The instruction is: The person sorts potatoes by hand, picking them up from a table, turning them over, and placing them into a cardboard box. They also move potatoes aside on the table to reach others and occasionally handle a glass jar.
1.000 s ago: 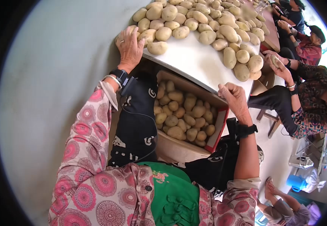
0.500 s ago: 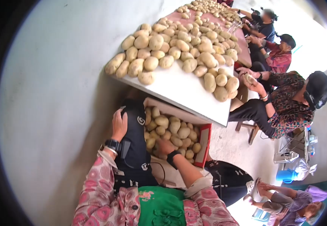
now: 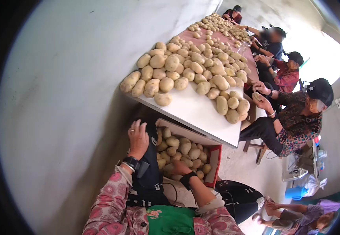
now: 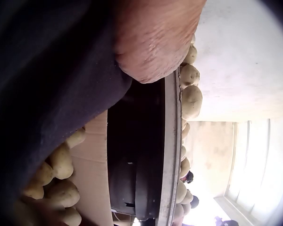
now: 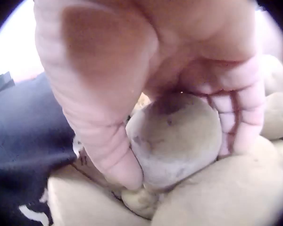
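In the head view a cardboard box (image 3: 215, 162) full of potatoes (image 3: 185, 147) stands between the person's legs. The right hand (image 3: 180, 167) is down inside it. Seen from the right wrist, that hand (image 5: 146, 70) curls its thumb and fingers round one potato (image 5: 177, 139), with other potatoes directly beneath and beside it. The left hand (image 3: 138, 138) rests on the dark-clothed left knee, fingers loosely bent and holding nothing. Only the heel of the left hand (image 4: 155, 42) shows in the left wrist view, against dark cloth.
A long table (image 3: 201, 117) with a heap of potatoes (image 3: 172, 62) runs away beyond the box. Several people sit along its right side, the nearest (image 3: 301, 117) handling a potato. A wall (image 3: 60, 78) rises at the left; a blue container (image 3: 295, 192) stands at the right.
Since a second ago the left hand has left the table's corner for the knee, and the right hand has gone from the table edge down into the box, where it now grips a potato.
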`<act>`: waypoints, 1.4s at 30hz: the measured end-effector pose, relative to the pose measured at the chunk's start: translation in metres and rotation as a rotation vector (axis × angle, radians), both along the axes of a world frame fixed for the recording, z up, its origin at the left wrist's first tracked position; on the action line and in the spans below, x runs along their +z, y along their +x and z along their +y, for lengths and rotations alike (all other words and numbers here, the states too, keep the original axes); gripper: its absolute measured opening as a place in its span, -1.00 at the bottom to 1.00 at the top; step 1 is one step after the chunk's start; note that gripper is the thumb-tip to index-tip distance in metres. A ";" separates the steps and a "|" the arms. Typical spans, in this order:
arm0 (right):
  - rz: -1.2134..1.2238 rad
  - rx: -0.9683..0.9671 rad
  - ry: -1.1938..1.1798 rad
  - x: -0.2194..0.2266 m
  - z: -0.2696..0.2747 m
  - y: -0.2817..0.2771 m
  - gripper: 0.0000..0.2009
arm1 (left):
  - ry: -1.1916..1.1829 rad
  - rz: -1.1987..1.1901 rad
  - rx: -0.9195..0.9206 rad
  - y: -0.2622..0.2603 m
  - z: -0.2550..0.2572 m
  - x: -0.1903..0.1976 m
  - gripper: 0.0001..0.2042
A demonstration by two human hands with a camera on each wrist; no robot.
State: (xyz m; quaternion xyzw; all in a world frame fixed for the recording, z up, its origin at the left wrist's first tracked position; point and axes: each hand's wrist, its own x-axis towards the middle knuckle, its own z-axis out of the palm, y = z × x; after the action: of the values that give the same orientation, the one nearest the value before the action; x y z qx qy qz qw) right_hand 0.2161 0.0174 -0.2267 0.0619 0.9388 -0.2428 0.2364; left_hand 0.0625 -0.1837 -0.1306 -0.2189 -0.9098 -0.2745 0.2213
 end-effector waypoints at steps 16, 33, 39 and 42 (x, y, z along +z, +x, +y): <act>0.952 -0.397 -0.396 0.238 0.016 -0.109 -0.41 | -0.077 -0.041 -0.036 0.004 0.008 -0.008 -0.88; 0.714 -0.335 -0.275 0.187 0.039 -0.182 -0.38 | -0.024 -0.103 -0.052 0.003 0.009 -0.001 -0.86; 0.793 -0.339 -0.359 0.178 0.058 -0.182 -0.31 | -0.012 -0.079 -0.038 0.001 0.008 -0.002 -0.84; 0.760 -0.497 -0.615 0.198 0.047 -0.132 -0.39 | -0.020 -0.038 -0.051 0.001 0.006 -0.009 -0.85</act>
State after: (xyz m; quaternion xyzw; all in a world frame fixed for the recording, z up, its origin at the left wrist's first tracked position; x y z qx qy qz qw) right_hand 0.0843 0.0647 -0.0283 0.1178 0.8010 -0.5598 -0.1764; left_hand 0.0631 -0.1773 -0.1398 -0.2389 -0.9108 -0.2748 0.1947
